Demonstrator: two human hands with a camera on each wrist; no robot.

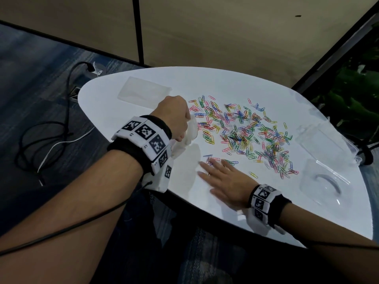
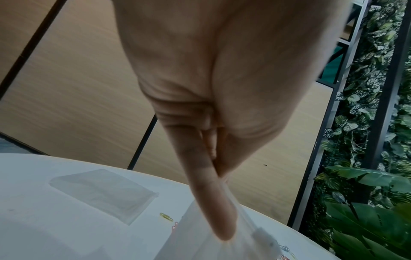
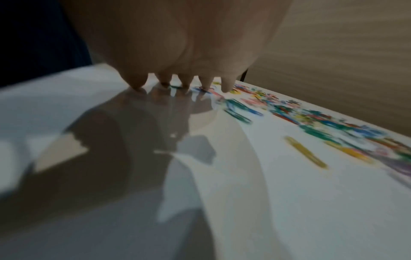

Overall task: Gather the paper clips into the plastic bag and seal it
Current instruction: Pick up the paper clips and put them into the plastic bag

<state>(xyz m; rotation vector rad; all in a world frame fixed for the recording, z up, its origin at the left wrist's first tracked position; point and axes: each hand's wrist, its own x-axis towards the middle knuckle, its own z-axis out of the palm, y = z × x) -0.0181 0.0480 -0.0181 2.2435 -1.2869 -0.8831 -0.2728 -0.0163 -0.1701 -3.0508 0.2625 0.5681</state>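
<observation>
While the left hand [image 1: 174,117] pinches the top edge of a clear plastic bag [image 1: 189,132] between thumb and fingers, the bag hangs down and its bottom touches the white table [image 1: 205,83]. From the left wrist view, one finger [image 2: 213,211] lies along the bag next to its white zip strip [image 2: 264,237]. The right hand [image 1: 227,179] lies flat on the table near the front edge, with its fingers [image 3: 227,84] straight and spread apart. Its fingertips touch a few paper clips close to the bag. Lots of paper clips [image 1: 246,132] in many colors are scattered over the middle of the table, to the right of the bag. A flat clear sheet [image 1: 143,92] lies behind the left hand. Clear plastic boxes [image 1: 324,160] sit on the right side of the table.
</observation>
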